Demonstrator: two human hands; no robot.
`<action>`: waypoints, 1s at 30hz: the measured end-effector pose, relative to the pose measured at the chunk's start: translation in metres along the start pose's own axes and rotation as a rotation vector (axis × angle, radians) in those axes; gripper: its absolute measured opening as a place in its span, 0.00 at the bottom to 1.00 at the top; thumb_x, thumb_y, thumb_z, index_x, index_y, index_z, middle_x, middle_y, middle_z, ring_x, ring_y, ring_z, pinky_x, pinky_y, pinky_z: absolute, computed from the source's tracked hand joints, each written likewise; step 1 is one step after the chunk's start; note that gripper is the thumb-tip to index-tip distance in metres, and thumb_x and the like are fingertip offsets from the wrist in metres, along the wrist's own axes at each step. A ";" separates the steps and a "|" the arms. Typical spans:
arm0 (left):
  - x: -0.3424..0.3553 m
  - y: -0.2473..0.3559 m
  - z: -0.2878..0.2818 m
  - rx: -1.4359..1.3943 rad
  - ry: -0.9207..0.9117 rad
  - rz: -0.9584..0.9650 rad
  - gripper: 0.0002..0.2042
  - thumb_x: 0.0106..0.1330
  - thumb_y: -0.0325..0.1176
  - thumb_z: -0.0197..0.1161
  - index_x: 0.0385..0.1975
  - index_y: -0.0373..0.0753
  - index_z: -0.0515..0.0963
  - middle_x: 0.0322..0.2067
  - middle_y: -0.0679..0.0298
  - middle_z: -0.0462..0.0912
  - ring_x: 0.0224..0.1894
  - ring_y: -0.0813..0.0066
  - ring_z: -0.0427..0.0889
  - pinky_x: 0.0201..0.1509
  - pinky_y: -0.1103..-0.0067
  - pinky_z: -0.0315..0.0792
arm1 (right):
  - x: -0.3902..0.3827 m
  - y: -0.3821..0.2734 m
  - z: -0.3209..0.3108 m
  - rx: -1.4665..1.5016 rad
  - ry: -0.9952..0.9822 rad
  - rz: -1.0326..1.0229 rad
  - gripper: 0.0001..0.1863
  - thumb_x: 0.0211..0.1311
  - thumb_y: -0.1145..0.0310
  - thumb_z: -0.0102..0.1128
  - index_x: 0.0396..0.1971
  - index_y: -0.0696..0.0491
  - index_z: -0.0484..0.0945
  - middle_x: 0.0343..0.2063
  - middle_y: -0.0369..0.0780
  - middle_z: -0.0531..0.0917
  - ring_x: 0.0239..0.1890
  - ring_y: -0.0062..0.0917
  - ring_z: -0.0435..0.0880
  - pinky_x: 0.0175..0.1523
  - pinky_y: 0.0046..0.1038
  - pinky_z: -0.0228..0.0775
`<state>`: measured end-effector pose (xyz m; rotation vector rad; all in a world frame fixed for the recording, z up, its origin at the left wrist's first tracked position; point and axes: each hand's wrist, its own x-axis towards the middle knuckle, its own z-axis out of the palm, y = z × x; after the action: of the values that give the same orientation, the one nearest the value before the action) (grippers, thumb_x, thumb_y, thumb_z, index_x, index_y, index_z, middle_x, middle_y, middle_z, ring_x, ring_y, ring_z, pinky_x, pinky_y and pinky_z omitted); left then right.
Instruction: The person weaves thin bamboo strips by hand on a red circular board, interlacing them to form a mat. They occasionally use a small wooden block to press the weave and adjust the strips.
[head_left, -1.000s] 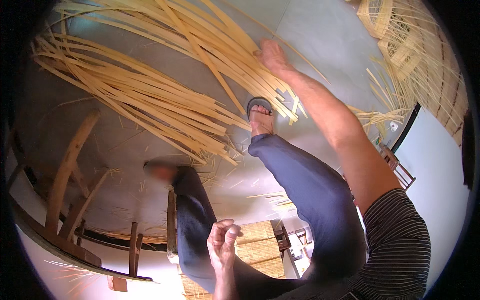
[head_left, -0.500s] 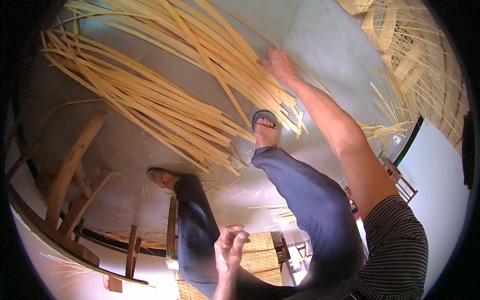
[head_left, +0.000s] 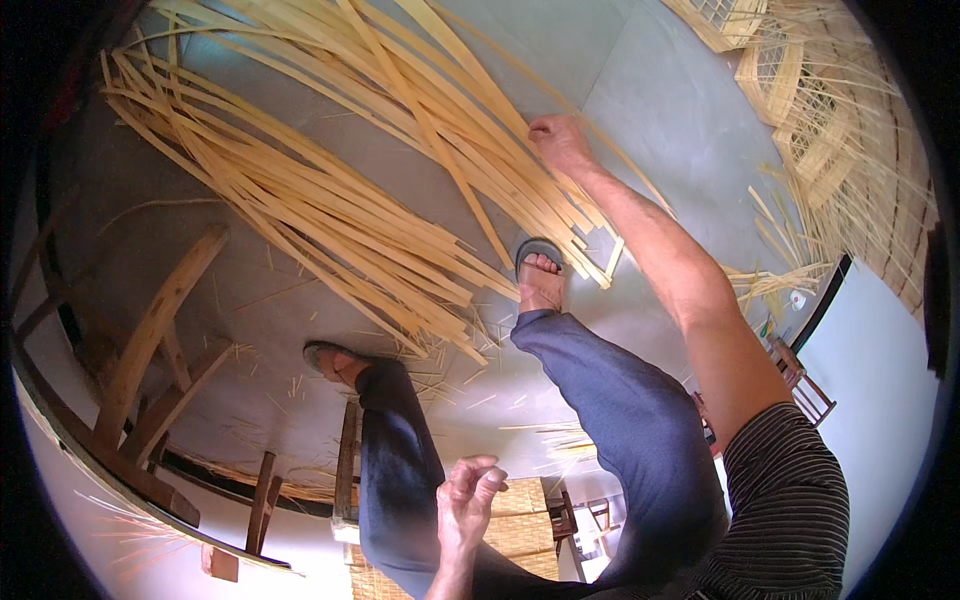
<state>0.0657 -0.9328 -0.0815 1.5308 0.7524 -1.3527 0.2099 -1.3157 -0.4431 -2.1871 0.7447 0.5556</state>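
Long, flat, pale-yellow strips, resembling split bamboo, lie on the floor in two bundles. My right hand reaches out to the right edge of the farther bundle. Its fingers are curled closed against the strips, and whatever is between them is hidden. Nearer and to the left lies the other bundle, spread toward my feet. My left hand is raised above my lap, fingers bent in toward the thumb, with nothing visible in it. My right sandalled foot stands beside the farther bundle's near ends.
Wooden legs of a stool or bench rise at the left. Partly woven baskets with loose splints line the far right. Thin offcuts litter the floor near my feet. A woven yellow panel shows behind my legs.
The view has shifted slightly, so the whole scene sits lower and farther right. My right hand's fingers are more curled at the bundle's edge. My left hand keeps its bent pose.
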 end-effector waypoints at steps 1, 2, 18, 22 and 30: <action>0.000 0.001 0.000 -0.026 0.001 -0.001 0.15 0.71 0.36 0.64 0.46 0.28 0.75 0.32 0.56 0.83 0.34 0.72 0.82 0.44 0.76 0.77 | -0.001 0.000 -0.012 0.091 -0.020 0.053 0.14 0.60 0.66 0.58 0.43 0.57 0.82 0.31 0.50 0.85 0.37 0.38 0.85 0.46 0.41 0.75; 0.000 0.002 0.000 -0.051 0.003 -0.002 0.15 0.71 0.35 0.64 0.46 0.28 0.75 0.32 0.56 0.83 0.34 0.72 0.82 0.44 0.76 0.77 | 0.002 0.007 -0.018 0.151 -0.027 0.099 0.15 0.61 0.66 0.59 0.44 0.57 0.82 0.31 0.49 0.85 0.36 0.37 0.85 0.45 0.40 0.75; 0.003 0.011 0.001 -0.089 0.020 -0.009 0.13 0.70 0.33 0.64 0.45 0.28 0.76 0.32 0.57 0.82 0.35 0.72 0.82 0.43 0.76 0.79 | 0.000 0.006 -0.051 -0.327 0.068 0.036 0.14 0.62 0.66 0.58 0.43 0.58 0.77 0.40 0.55 0.83 0.45 0.53 0.81 0.48 0.48 0.72; 0.001 0.014 0.000 -0.125 0.034 -0.038 0.11 0.70 0.31 0.64 0.44 0.30 0.77 0.31 0.60 0.84 0.32 0.75 0.84 0.42 0.80 0.76 | 0.010 0.043 -0.064 -0.497 0.276 0.059 0.12 0.61 0.66 0.57 0.40 0.58 0.79 0.39 0.53 0.83 0.45 0.53 0.81 0.46 0.49 0.73; 0.002 0.025 -0.001 -0.163 0.039 -0.009 0.16 0.69 0.40 0.65 0.43 0.30 0.76 0.30 0.58 0.82 0.32 0.73 0.81 0.42 0.77 0.77 | 0.026 0.090 -0.087 -0.005 -0.294 0.270 0.09 0.64 0.66 0.60 0.34 0.57 0.81 0.34 0.45 0.85 0.42 0.35 0.86 0.45 0.36 0.79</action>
<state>0.0888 -0.9416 -0.0772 1.4297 0.8727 -1.2401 0.1825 -1.4409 -0.4496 -1.9616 0.8800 0.9924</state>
